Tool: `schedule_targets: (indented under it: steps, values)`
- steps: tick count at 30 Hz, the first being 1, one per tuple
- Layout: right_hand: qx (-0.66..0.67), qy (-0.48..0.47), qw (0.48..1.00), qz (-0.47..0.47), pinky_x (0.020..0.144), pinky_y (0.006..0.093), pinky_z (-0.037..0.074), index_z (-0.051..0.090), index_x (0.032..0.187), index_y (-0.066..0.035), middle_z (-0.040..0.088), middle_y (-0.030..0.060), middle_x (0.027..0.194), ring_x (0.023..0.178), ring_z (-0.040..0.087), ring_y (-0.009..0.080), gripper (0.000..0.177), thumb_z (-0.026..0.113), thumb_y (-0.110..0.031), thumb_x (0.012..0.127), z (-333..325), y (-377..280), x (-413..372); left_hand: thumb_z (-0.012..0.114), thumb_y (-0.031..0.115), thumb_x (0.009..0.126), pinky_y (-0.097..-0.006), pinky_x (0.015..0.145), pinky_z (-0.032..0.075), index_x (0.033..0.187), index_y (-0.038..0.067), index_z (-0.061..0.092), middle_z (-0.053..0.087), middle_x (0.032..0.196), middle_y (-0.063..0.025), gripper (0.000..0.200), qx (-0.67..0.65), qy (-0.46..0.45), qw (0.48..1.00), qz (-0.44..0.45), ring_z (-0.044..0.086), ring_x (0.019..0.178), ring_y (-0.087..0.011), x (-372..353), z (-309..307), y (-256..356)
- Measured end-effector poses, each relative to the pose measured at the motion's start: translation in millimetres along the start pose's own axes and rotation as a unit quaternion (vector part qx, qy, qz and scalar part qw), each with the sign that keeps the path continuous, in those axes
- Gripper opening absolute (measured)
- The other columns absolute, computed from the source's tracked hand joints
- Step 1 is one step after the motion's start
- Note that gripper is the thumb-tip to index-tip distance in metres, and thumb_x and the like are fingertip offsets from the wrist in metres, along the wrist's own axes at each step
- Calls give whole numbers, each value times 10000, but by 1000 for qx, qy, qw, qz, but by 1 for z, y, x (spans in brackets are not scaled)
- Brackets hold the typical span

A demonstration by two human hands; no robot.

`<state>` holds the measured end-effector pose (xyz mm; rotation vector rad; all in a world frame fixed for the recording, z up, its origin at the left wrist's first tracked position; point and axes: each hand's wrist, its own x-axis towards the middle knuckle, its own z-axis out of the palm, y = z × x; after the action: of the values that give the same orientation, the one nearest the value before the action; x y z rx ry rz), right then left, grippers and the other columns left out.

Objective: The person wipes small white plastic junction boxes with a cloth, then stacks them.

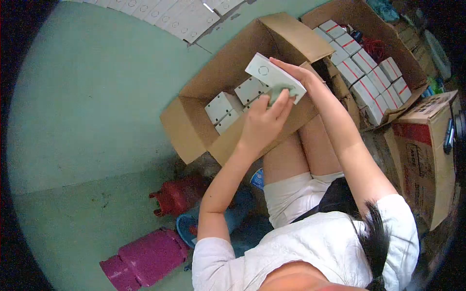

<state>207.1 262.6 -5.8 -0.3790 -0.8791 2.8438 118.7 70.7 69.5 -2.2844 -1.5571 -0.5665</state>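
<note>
My right hand (301,75) grips a white box (269,72) along its right edge and holds it tilted above an open cardboard carton. A ring-shaped mark shows on the box's face. My left hand (267,114) presses a crumpled grey-green cloth (280,92) against the lower part of that face, fingers bent over it. Below, in the cardboard carton (191,128), stand several more white boxes (223,106) with small dark marks near their corners. My hands partly hide those inside.
At right, another carton (335,12) holds white boxes with red stripes (366,63). A closed brown carton (417,169) stands nearer. White boxes (179,22) line the top edge. A red gas cylinder (182,196), magenta cylinder (150,257) and blue bucket (187,230) are lower left.
</note>
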Motion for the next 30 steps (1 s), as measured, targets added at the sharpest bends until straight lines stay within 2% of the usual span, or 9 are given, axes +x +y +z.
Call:
schedule_targets:
  steps: [4,6,8,15,16,18,24,26,30]
  values:
    - [-66,11,998,15,692,308,585,615,1221,-107,690,76,1036,852,685,162,622,516,-625,890,-14,4,3,621,14,749,-386,802,475,1174,49,618,534,1218,-91,426,30,-2,998,-48,515,875,-301,22,-35,-11]
    - [-57,37,997,27,678,311,583,619,1216,-109,693,76,1021,835,687,162,621,517,-627,889,-8,5,0,610,8,764,-390,829,485,1201,60,611,549,1252,-85,440,12,74,984,-162,547,919,-314,32,-42,-16]
    - [-55,74,996,17,653,320,575,641,1186,-111,700,74,996,805,688,163,618,524,-636,881,-2,6,-1,608,7,765,-394,828,487,1208,56,607,546,1257,-88,445,11,80,983,-164,549,938,-315,34,-41,-12]
    - [-81,57,995,24,701,336,571,623,1210,-123,691,58,1038,841,682,157,635,496,-654,886,-9,8,2,598,13,775,-396,800,504,1206,63,611,548,1261,-73,434,39,63,979,-188,553,940,-299,31,-32,-12]
    - [-67,49,996,26,724,336,568,607,1229,-126,685,53,1054,867,676,157,644,486,-658,887,-9,7,5,598,13,775,-396,800,504,1206,63,611,548,1261,-73,434,41,61,979,-190,553,940,-299,27,-28,-13]
    - [-58,45,997,34,777,327,557,582,1244,-137,667,38,1099,931,657,144,645,467,-665,893,-3,3,2,603,15,768,-385,776,513,1209,74,614,555,1252,-48,445,35,27,993,-107,557,904,-285,18,-14,-14]
    - [-22,-14,1000,12,722,299,556,608,1200,-135,678,19,1009,854,646,114,550,423,-590,952,-6,5,0,613,7,745,-381,758,506,1221,67,605,554,1250,-72,479,28,21,999,13,557,841,-271,-2,-7,-13]
    - [-8,-39,999,14,721,302,556,610,1192,-135,679,18,1004,855,649,117,536,420,-579,958,-13,5,5,615,9,747,-379,754,504,1214,62,606,554,1248,-79,471,49,25,998,-15,556,840,-269,-1,-8,-20]
    - [26,32,999,-9,801,321,527,565,1227,-143,631,19,1118,999,610,140,514,400,-559,974,-15,7,6,614,3,742,-372,743,501,1206,58,605,540,1267,-82,467,92,61,992,-64,555,849,-275,2,4,-37]
